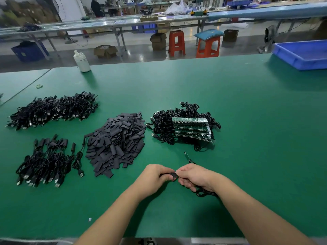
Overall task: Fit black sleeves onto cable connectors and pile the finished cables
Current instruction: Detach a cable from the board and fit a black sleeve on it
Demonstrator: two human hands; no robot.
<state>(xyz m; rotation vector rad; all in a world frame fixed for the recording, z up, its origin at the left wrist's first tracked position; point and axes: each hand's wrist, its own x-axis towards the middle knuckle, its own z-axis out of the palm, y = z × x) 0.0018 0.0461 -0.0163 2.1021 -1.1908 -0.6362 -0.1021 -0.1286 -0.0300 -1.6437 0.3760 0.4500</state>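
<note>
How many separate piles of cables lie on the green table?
3: far-left pile, near-left pile, and right pile under green boards. The middle heap is sleeves, not cables.

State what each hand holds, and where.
Left hand pinches a black sleeve by its left end; right hand grips the cable beside the sleeve.

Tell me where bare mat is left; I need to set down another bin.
Free: the wide stretch right of the board-and-cable pile, up to the blue bin; also the far strip beside the white bottle. Crowded: the left half, with cable piles and the sleeve heap.
</note>
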